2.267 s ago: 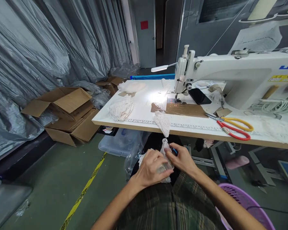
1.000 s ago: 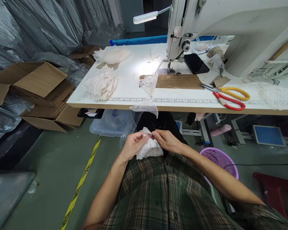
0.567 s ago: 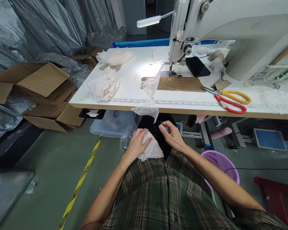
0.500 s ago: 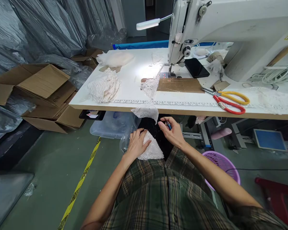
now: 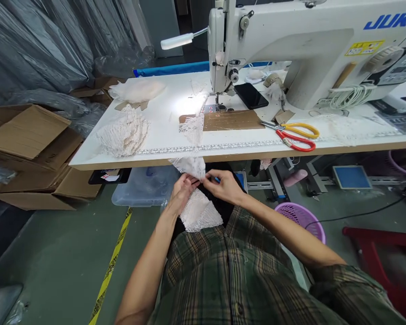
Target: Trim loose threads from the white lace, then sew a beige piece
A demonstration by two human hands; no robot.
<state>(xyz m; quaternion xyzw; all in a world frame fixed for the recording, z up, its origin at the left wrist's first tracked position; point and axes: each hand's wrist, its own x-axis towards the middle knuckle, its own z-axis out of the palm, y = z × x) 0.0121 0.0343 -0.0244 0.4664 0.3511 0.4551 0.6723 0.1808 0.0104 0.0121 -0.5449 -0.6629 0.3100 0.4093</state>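
Observation:
A strip of white lace [image 5: 192, 166] hangs over the table's front edge, and both hands pinch its lower end. My left hand [image 5: 182, 192] is closed on the lace from the left. My right hand [image 5: 225, 185] grips the lace's right corner, with a small blue-handled tool [image 5: 217, 179] also tucked in its fingers; the tool's blades are hidden. Below them a folded white lace piece [image 5: 201, 212] lies on my lap. More lace [image 5: 193, 128] stretches across the table toward the needle of the sewing machine [image 5: 218, 58].
On the table are a lace pile [image 5: 123, 133], pale fabric [image 5: 138, 90], a black phone [image 5: 251, 95] and red-and-yellow scissors [image 5: 292, 133]. Cardboard boxes [image 5: 27, 135] stand at the left, a plastic bin [image 5: 144, 185] is under the table, and a purple basket [image 5: 301, 219] sits at the right.
My left hand has risen from the lap piece to the hanging lace. My right hand has moved left and now pinches that lace. The camera view has turned toward the right.

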